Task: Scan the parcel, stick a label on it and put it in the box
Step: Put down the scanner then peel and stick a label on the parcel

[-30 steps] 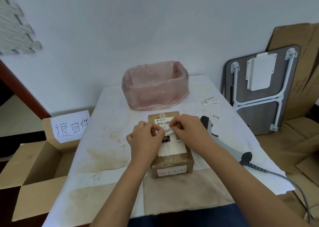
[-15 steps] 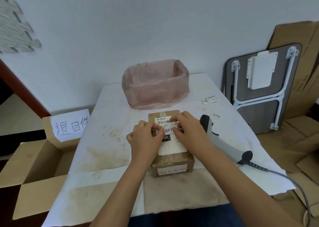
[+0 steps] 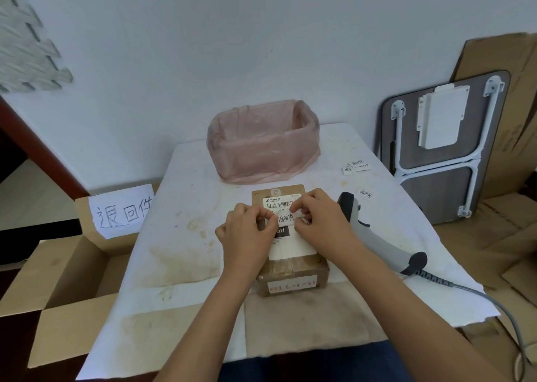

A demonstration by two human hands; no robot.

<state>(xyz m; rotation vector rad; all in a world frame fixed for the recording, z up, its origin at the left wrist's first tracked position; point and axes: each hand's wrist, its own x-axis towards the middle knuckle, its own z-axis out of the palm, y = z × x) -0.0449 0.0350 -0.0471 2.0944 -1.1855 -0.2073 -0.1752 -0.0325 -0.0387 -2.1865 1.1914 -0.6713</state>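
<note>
A brown cardboard parcel (image 3: 293, 274) with a white shipping sheet lies in the middle of the table. Over its top I hold a small white handwritten label (image 3: 286, 218) stretched between both hands. My left hand (image 3: 247, 236) pinches the label's left end, and my right hand (image 3: 322, 222) pinches its right end. The label lies low against the shipping sheet, just under the barcode. A grey barcode scanner (image 3: 377, 236) rests on the table right of the parcel. An open cardboard box (image 3: 58, 265) with a handwritten paper sign stands at the table's left side.
A bin lined with a pink plastic bag (image 3: 263, 143) stands at the back of the white, stained table (image 3: 180, 251). Spare handwritten labels (image 3: 356, 166) lie at the back right. A folded table (image 3: 441, 149) and flat cardboard lean against the wall on the right.
Both hands have stayed over the parcel with the label between them. The right hand's fingers have shifted slightly along the label's right end.
</note>
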